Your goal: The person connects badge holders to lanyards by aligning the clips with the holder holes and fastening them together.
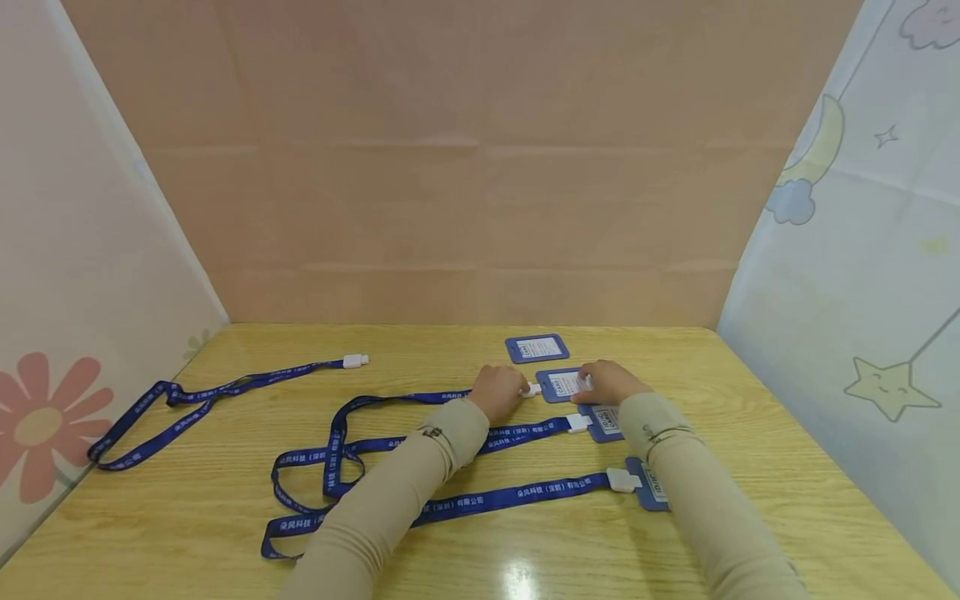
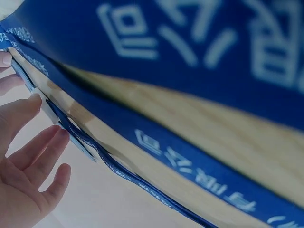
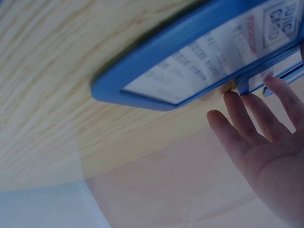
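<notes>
My left hand pinches the white clip at the end of a blue lanyard. In the left wrist view, thumb and fingers close around that clip. My right hand holds a blue card holder by its edges, flat and close over the table; its slotted end points at the clip. The right wrist view shows fingertips at the edge of this holder, its far part hidden. Below my hands lie two more lanyards, their white clips at other card holders.
A loose card holder lies behind my hands on the wooden table. Far left lies a separate lanyard with a white clip. A lower lanyard runs under my left sleeve. Fabric panels stand at the back and sides.
</notes>
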A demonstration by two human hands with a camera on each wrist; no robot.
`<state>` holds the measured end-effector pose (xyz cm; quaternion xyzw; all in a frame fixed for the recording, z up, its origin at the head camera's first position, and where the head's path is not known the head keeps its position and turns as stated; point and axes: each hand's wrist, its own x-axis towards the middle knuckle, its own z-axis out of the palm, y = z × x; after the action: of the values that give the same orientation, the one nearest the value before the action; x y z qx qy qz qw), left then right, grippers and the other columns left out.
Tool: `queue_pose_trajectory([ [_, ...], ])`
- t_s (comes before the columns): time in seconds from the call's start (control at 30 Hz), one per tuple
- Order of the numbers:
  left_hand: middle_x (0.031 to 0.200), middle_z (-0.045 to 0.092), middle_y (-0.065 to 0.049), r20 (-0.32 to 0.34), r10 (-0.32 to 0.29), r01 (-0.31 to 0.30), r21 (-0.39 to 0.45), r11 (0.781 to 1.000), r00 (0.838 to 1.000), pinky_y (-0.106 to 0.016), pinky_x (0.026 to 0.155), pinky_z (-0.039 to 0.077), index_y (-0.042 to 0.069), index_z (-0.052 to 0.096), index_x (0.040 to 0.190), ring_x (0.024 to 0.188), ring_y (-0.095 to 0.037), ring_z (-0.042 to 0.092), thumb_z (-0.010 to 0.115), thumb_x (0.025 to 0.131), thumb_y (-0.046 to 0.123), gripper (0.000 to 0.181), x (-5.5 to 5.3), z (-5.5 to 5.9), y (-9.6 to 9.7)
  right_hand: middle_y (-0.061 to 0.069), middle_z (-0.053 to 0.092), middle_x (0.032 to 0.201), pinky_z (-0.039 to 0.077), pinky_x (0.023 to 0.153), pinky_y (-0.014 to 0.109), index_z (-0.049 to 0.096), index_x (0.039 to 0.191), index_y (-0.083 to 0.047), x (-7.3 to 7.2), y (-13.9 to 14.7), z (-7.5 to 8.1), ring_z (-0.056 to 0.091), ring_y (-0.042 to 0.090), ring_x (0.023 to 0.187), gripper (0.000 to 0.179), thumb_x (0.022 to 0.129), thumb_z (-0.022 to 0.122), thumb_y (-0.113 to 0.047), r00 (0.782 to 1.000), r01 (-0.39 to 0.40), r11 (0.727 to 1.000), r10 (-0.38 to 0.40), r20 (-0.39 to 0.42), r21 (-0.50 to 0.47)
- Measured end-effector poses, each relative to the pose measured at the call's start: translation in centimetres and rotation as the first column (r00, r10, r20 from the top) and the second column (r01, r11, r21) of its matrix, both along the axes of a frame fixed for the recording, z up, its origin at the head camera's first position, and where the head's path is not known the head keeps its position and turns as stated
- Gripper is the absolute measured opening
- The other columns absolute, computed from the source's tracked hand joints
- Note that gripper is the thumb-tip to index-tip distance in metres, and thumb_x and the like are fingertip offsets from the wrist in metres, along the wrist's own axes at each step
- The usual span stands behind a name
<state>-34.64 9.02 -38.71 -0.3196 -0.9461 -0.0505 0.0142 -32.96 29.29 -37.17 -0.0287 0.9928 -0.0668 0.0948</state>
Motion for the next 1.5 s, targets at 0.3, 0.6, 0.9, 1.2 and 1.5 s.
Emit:
queue_pose_trajectory([
  [0.3,0.109,0.071,0.003,0.020,-0.012,0.011,0.059,0.998,1.000,-0.029,0.088,0.051,0.015,0.072,0.107,0.100,-0.013,0.066,0.057,0.092,0.014,0.021,-0.04,-0.20,0.29,0.023,0.059,0.121,0.041,0.100,0.049,0.057,0.120,0.000,0.08,-0.07,0.11,0.054,0.038,0.114,0.054,0.082,0.069,-0.035,1.000,0.007,1.000,-0.007,0.001,0.005],
  [0.6,0.105,0.072,0.003,0.008,-0.008,0.007,0.070,0.998,1.000,-0.026,0.084,0.052,0.015,0.073,0.103,0.091,-0.010,0.066,0.060,0.090,0.012,0.019,-0.04,-0.05,0.38,0.023,0.059,0.121,0.042,0.099,0.049,0.057,0.121,0.000,0.11,-0.04,-0.03,0.055,0.038,0.113,0.053,0.083,0.069,-0.034,1.000,0.022,1.000,-0.022,0.006,-0.002],
  [0.9,0.097,0.073,0.003,-0.056,-0.040,0.042,0.034,0.999,0.998,-0.025,0.077,0.053,0.017,0.074,0.101,0.073,-0.007,0.057,0.057,0.093,0.016,0.020,0.30,0.31,0.39,0.022,0.060,0.119,0.042,0.098,0.048,0.057,0.121,-0.001,0.28,-0.15,0.07,0.056,0.036,0.110,0.053,0.082,0.070,-0.036,1.000,0.023,1.000,-0.023,0.011,0.008],
  [1.2,0.099,0.073,0.004,-0.083,-0.052,0.055,0.035,0.998,0.995,-0.024,0.079,0.053,0.017,0.074,0.102,0.084,-0.009,0.065,0.056,0.092,0.015,0.020,0.41,0.27,0.26,0.022,0.059,0.120,0.042,0.098,0.049,0.057,0.122,-0.001,0.23,-0.10,0.12,0.055,0.037,0.112,0.054,0.082,0.069,-0.035,1.000,0.007,1.000,-0.007,0.012,0.004],
  [1.5,0.098,0.073,0.003,-0.058,-0.056,0.059,0.055,0.997,0.997,-0.022,0.081,0.052,0.015,0.074,0.100,0.082,-0.008,0.064,0.059,0.090,0.012,0.018,0.23,-0.15,0.57,0.024,0.057,0.125,0.040,0.100,0.050,0.056,0.124,0.001,0.33,0.03,0.07,0.052,0.040,0.117,0.056,0.083,0.069,-0.034,1.000,-0.017,0.999,0.017,0.011,-0.034],
])
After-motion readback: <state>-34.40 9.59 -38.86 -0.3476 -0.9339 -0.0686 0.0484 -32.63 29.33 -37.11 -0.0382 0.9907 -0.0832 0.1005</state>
